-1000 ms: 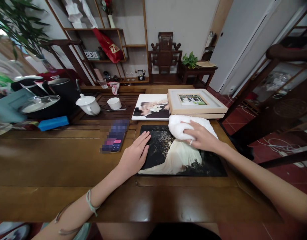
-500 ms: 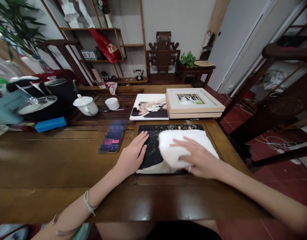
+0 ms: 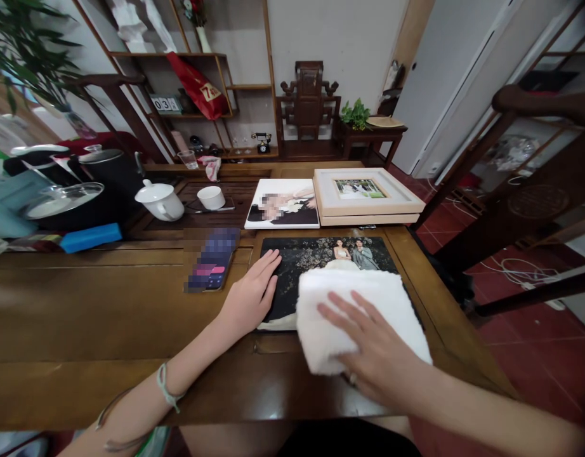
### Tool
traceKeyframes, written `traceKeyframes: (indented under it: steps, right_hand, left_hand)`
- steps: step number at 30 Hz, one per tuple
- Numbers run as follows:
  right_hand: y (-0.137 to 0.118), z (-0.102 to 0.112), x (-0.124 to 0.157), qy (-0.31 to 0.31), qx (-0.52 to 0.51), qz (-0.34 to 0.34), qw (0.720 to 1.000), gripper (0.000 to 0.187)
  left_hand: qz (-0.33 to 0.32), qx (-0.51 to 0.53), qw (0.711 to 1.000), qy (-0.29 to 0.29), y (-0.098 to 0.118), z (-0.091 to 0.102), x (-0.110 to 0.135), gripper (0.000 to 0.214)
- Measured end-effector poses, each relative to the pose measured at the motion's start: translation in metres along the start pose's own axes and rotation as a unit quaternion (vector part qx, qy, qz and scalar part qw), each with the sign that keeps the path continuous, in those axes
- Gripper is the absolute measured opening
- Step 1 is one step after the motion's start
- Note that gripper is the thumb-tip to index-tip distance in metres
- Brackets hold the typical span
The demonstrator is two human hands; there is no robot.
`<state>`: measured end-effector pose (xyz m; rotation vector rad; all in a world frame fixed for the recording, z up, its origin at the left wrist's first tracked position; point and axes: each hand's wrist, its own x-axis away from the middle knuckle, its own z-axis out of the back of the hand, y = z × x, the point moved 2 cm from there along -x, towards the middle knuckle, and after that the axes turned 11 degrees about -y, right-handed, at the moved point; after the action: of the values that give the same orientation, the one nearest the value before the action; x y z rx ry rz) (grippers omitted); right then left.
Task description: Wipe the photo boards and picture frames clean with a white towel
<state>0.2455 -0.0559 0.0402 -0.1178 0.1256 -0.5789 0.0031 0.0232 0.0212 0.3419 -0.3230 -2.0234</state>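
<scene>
A dark wedding photo panel point(image 3: 292, 289) lies flat on the wooden table, showing a couple near its far edge. My left hand point(image 3: 249, 293) rests flat on the panel's left edge, fingers stretched forward. My right hand point(image 3: 381, 352) holds a folded white fluffy towel point(image 3: 394, 301) under its fingers, pressed onto the panel's near right part. The towel covers that part of the picture and hangs past the near edge over the tabletop. The right thumb is partly hidden beside the towel.
Beyond the panel lie a white-edged photo print point(image 3: 283, 212) and stacked light wooden frames point(image 3: 325, 209). A phone point(image 3: 212, 260) is left of my left hand. Further left are a lidded white cup point(image 3: 160, 202), a small white bowl point(image 3: 211, 198) and a blue block point(image 3: 91, 238).
My right hand has drawn the towel toward me across the panel, uncovering the couple in the picture. The left hand stays in place on the left edge.
</scene>
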Motion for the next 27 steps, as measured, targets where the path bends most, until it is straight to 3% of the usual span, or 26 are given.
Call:
traceKeyframes:
  steps: [2, 5, 8, 13, 18, 22, 27]
  right_hand:
    - [-0.014, -0.002, 0.000, 0.009, -0.012, 0.033, 0.999, 0.010]
    - [-0.004, -0.001, 0.004, 0.021, -0.022, 0.019, 0.999, 0.020]
    - [0.029, 0.005, 0.014, 0.044, 0.001, -0.050, 0.998, 0.030]
    - [0.092, 0.017, 0.026, 0.066, 0.053, -0.150, 0.985, 0.025]
    - [0.127, 0.027, 0.002, 0.025, 0.045, -0.093, 0.994, 0.024]
    - [0.116, 0.024, -0.030, 0.020, 0.020, -0.034, 0.999, 0.026]
    - [0.043, 0.016, -0.039, -0.063, -0.047, 0.079, 0.994, 0.038]
  left_hand:
    - [0.000, 0.007, 1.000, -0.002, 0.000, 0.000, 0.000, 0.044]
    - [0.001, 0.012, 1.000, -0.003, -0.001, 0.001, 0.000, 0.044]
    - [-0.001, 0.010, 1.000, -0.001, 0.000, 0.001, 0.000, 0.044]
    - [0.005, 0.005, 1.000, -0.008, 0.000, 0.001, 0.000, 0.045]
    - [0.005, -0.003, 1.000, -0.011, 0.000, 0.001, 0.000, 0.045]
    - [0.006, -0.001, 1.000, -0.009, 0.000, 0.001, 0.000, 0.044]
    - [0.004, 0.001, 1.000, -0.015, -0.002, 0.000, 0.000, 0.045]
